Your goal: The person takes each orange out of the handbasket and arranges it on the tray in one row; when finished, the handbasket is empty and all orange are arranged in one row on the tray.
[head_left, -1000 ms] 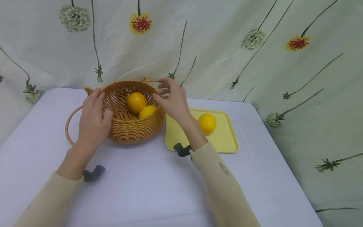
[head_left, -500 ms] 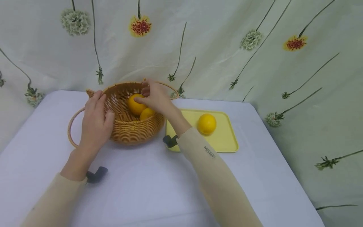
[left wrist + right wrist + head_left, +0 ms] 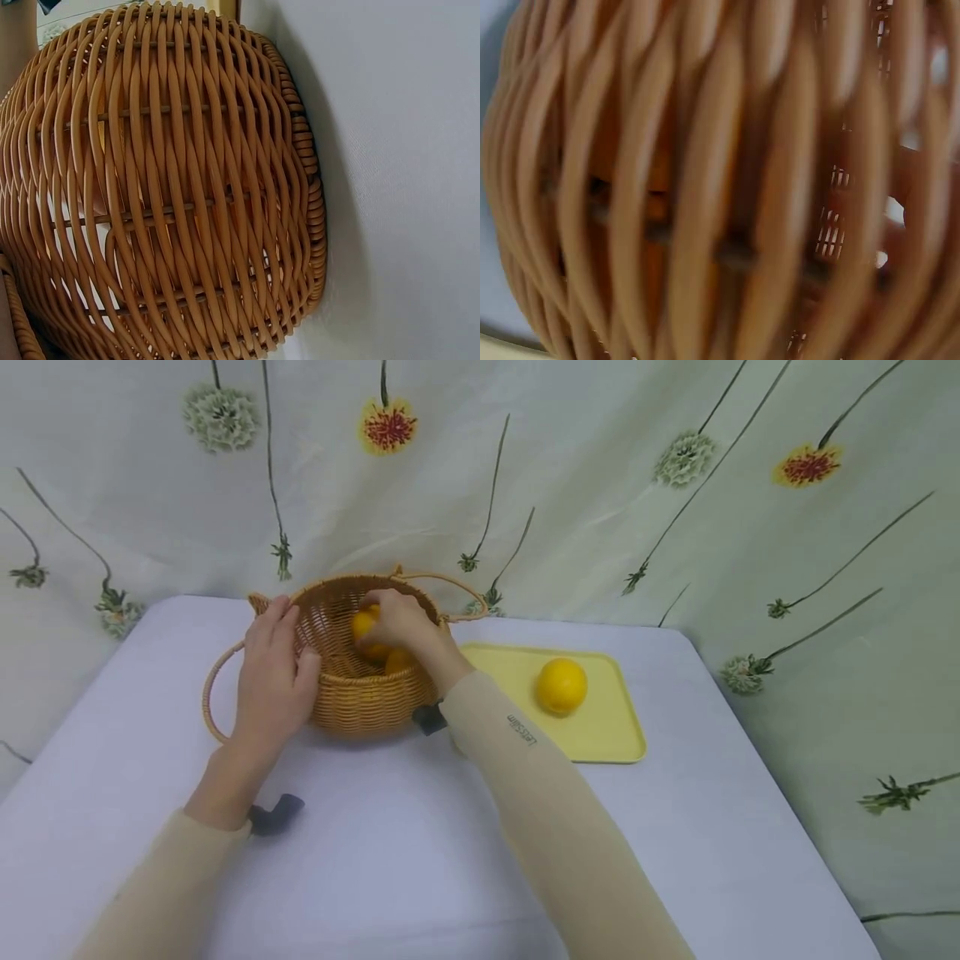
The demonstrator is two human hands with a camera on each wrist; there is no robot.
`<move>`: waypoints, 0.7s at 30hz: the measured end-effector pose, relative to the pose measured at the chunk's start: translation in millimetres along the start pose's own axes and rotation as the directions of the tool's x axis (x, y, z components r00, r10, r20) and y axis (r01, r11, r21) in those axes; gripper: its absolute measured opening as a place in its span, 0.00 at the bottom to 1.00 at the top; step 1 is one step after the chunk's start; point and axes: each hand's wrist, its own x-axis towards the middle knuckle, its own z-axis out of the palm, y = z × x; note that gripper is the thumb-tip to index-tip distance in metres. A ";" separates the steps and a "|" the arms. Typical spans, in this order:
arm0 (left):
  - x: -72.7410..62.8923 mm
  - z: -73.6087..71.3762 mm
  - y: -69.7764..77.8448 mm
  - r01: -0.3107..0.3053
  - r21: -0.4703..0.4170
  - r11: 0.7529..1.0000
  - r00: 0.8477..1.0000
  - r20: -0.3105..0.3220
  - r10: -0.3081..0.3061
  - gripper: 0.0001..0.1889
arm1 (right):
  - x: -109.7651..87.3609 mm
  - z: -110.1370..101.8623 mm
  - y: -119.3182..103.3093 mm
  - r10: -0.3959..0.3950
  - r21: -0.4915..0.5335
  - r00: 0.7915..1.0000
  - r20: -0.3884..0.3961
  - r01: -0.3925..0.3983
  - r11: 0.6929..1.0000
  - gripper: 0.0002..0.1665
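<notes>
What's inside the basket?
One orange, with the right hand curled round it, and another orange nearer the front. The hand and the basket hide parts of them; anything underneath can't be seen.

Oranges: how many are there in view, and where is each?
3. One orange sits on the yellow tray; two are in the wicker basket: one at the right hand, another nearer the front. More could be hidden in there.
</notes>
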 end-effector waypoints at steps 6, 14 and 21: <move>-0.5 4.3 5.0 0.000 -0.016 1.000 1.000 -0.002 0.000 0.34 | 9.8 4.7 2.0 -0.060 -0.143 0.994 0.091 0.072 0.987 0.39; -0.1 -0.3 7.0 0.019 -0.004 1.000 1.000 0.013 -0.019 0.34 | 11.4 12.4 -5.5 0.003 -0.193 0.981 0.194 0.035 0.981 0.52; -1.9 -1.1 5.0 0.016 -0.004 1.000 1.000 0.004 -0.016 0.34 | 12.2 15.3 -7.9 -0.031 -0.208 0.986 0.164 0.066 0.976 0.50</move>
